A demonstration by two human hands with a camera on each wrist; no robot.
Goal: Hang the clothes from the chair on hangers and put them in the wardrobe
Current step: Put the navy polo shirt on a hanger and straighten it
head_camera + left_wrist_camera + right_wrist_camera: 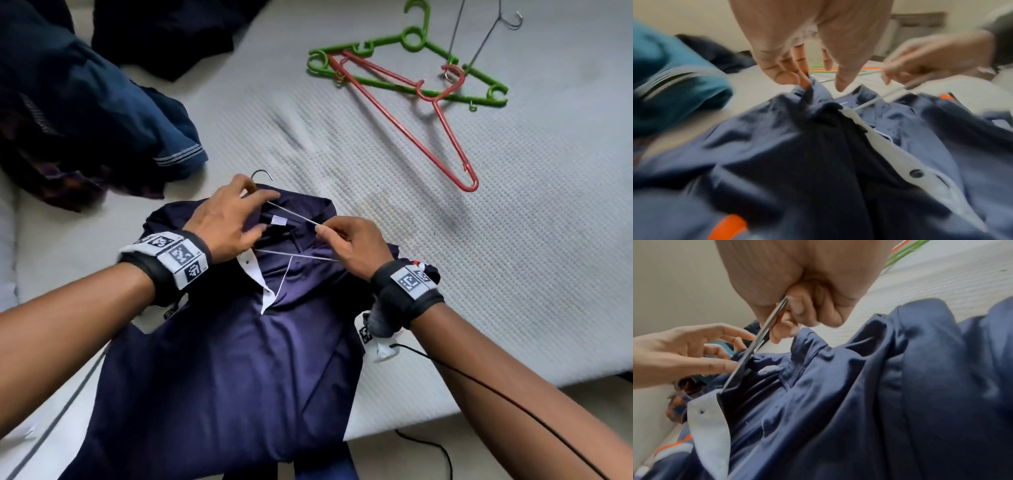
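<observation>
The right hand pinches the wire hanger at frame centre; its wrist view shows fingers curled round the wire. The left hand pinches the navy shirt collar, seen only in its wrist view. Upper right on the bed lie spare hangers.

Right grip pinches shut (thumb to forefinger); left grip curls downward.

Navy polo shirt: smooth cloth with a slight sheen, white placket matt. Wire hanger: thin bare metal, shiny. Green hanger and red hanger: glossy plastic. Mattress: white quilted fabric, dimpled, matt. Heap of dark clothes: matt cloth.
</observation>
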